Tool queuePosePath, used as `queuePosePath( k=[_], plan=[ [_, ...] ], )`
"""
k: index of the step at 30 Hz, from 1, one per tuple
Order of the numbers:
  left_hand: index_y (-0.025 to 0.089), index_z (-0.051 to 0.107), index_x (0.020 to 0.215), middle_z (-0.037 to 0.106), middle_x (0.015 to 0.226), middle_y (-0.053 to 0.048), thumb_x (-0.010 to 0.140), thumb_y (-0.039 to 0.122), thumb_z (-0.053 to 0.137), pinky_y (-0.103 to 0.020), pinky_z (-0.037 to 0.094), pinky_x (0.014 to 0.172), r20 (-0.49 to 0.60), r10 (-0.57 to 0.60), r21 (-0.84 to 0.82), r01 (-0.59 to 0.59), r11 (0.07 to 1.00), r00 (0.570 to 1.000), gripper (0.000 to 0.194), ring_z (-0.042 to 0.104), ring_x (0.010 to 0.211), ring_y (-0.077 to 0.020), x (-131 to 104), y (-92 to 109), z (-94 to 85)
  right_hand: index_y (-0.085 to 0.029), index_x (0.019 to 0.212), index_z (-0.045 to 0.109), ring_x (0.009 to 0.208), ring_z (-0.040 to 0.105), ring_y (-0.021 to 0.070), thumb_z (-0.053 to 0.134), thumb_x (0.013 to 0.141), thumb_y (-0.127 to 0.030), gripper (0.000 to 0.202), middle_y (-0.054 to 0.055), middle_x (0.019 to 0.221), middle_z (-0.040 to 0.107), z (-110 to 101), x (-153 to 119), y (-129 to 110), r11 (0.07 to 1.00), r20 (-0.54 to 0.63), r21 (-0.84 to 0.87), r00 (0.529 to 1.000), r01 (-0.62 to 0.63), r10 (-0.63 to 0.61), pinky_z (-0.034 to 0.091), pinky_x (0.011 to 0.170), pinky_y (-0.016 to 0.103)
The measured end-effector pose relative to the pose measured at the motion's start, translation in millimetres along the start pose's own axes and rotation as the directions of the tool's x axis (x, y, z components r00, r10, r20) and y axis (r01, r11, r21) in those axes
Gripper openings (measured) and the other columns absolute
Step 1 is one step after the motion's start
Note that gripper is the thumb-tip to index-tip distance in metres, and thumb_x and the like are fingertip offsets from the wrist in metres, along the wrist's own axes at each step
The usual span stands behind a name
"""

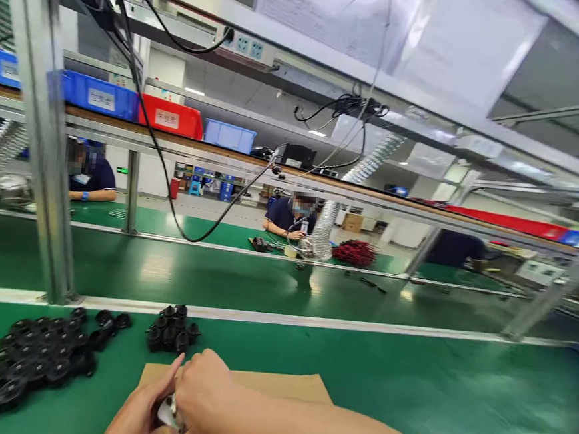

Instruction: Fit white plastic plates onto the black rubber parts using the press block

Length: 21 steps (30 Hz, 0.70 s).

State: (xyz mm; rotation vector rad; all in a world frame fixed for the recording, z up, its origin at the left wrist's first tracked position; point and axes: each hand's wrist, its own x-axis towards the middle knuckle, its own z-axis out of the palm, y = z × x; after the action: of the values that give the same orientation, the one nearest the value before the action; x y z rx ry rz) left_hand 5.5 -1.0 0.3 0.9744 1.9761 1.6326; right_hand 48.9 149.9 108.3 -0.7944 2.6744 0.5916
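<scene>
Right now both my hands are bunched together low over the flat brown cardboard sheet (256, 381) on the green counter (430, 395). My left hand (141, 412) cups from below and my right hand (205, 391) closes over the top. Between them sits a small whitish-and-dark part (168, 413), with fingers from both hands curled tight around it; it is mostly hidden, so I cannot tell exactly what it is.

As for progress, I judge this is mid-run. Left of the cardboard sheet lies a big loose heap of round black plastic pieces (32, 360), plenty of them untouched. Just beyond the cardboard's far left corner stands a smaller, tidier cluster of black knob-like pieces (173, 330). I cannot say for sure which of the two groups is finished stock.

Now the containers. Far beyond the cardboard, up on the overhead shelf, sit a blue plastic bin (98, 95), a red plastic bin (169, 117) and a paler blue bin (228, 135), each with a label I cannot read. Their contents are out of sight from here. No bin stands down by my hands.
</scene>
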Motion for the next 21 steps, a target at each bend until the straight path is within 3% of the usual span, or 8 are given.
queuePosePath(
  k=[3, 5, 7, 11, 14, 16, 18, 21],
  plan=[
    [0.028, 0.034, 0.168, 0.073, 0.137, -0.006, 0.072, 0.022, 0.082, -0.037, 0.055, 0.107, -0.007, 0.028, -0.062, -0.029, 0.998, 1.0, 0.107, 0.069, 0.114, -0.0268, -5.0, 1.0, 2.2, -0.014, 0.103, 0.079, 0.082, 0.073, 0.0351, 0.084, 0.082, -0.064, 0.054, 0.016, 0.092, 0.074, -14.1, -15.7, -3.6, 0.993, -0.044, 0.069, 0.994, -0.099, 0.102, 0.059, 0.074, 0.045],
    [0.024, 0.027, 0.17, 0.075, 0.128, -0.007, 0.07, 0.023, 0.084, -0.035, 0.057, 0.097, 0.013, 0.045, -0.111, -0.044, 0.993, 0.999, 0.115, 0.07, 0.102, -0.0244, -6.9, -1.7, 1.2, -0.017, 0.102, 0.078, 0.087, 0.073, 0.0369, 0.085, 0.08, -0.065, 0.053, 0.016, 0.095, 0.074, -18.5, -33.1, 5.5, 0.964, -0.057, 0.205, 0.981, -0.172, 0.187, 0.058, 0.078, 0.045],
    [0.023, 0.026, 0.17, 0.075, 0.122, -0.006, 0.066, 0.021, 0.083, -0.032, 0.056, 0.087, 0.015, 0.032, -0.111, -0.031, 0.993, 0.999, 0.118, 0.069, 0.094, -0.0219, -8.2, -6.7, -1.4, -0.02, 0.099, 0.078, 0.093, 0.072, 0.0378, 0.087, 0.078, -0.06, 0.045, 0.014, 0.097, 0.074, -16.1, -51.0, 18.8, 0.882, -0.088, 0.38, 0.938, -0.28, 0.335, 0.056, 0.081, 0.044],
    [0.025, 0.038, 0.166, 0.069, 0.131, -0.008, 0.065, 0.02, 0.08, -0.036, 0.055, 0.098, -0.013, 0.03, -0.009, -0.03, 1.0, 0.999, 0.11, 0.068, 0.108, -0.0248, -8.6, -17.4, -6.4, -0.023, 0.09, 0.08, 0.087, 0.073, 0.0379, 0.093, 0.068, -0.037, 0.03, 0.012, 0.093, 0.075, 10.5, -69.1, 41.2, 0.731, -0.004, 0.517, 0.853, -0.446, 0.522, 0.054, 0.073, 0.042],
    [0.027, 0.045, 0.163, 0.071, 0.131, -0.009, 0.069, 0.022, 0.08, -0.044, 0.048, 0.116, -0.011, 0.146, 0.074, -0.144, 0.987, 0.989, 0.1, 0.064, 0.125, -0.0301, -4.4, -23.9, -6.0, -0.02, 0.072, 0.078, 0.074, 0.073, 0.0378, 0.097, 0.052, -0.019, 0.027, 0.011, 0.076, 0.073, 40.6, -63.9, 54.5, 0.696, 0.105, 0.511, 0.841, -0.504, 0.531, 0.052, 0.062, 0.039],
    [0.031, 0.049, 0.161, 0.076, 0.125, -0.007, 0.072, 0.021, 0.078, -0.047, 0.046, 0.12, 0.011, 0.231, 0.139, -0.23, 0.963, 0.973, 0.093, 0.064, 0.126, -0.0306, -0.8, -27.5, -4.5, -0.022, 0.076, 0.081, 0.073, 0.073, 0.0362, 0.098, 0.047, -0.018, 0.034, 0.01, 0.079, 0.074, 57.4, -56.3, 65.7, 0.676, 0.129, 0.556, 0.854, -0.483, 0.505, 0.052, 0.06, 0.037],
    [0.034, 0.054, 0.157, 0.078, 0.125, -0.006, 0.078, 0.023, 0.077, -0.044, 0.052, 0.115, -0.009, 0.283, 0.199, -0.276, 0.94, 0.959, 0.083, 0.069, 0.12, -0.0294, 0.7, -29.0, -3.7, -0.025, 0.097, 0.085, 0.084, 0.074, 0.0356, 0.1, 0.052, -0.028, 0.048, 0.01, 0.094, 0.077, 68.0, -47.7, 77.9, 0.654, 0.078, 0.628, 0.87, -0.421, 0.486, 0.055, 0.068, 0.037],
    [0.034, 0.06, 0.152, 0.077, 0.133, -0.008, 0.096, 0.036, 0.07, -0.036, 0.058, 0.107, -0.156, 0.355, 0.285, -0.303, 0.91, 0.922, 0.057, 0.072, 0.118, -0.0279, -4.1, -23.0, -4.9, -0.024, 0.132, 0.074, 0.111, 0.07, 0.0342, 0.086, 0.08, -0.04, 0.055, 0.012, 0.123, 0.073, 73.5, -31.8, 90.4, 0.641, -0.094, 0.707, 0.858, -0.3, 0.506, 0.055, 0.09, 0.039]
  ],
)
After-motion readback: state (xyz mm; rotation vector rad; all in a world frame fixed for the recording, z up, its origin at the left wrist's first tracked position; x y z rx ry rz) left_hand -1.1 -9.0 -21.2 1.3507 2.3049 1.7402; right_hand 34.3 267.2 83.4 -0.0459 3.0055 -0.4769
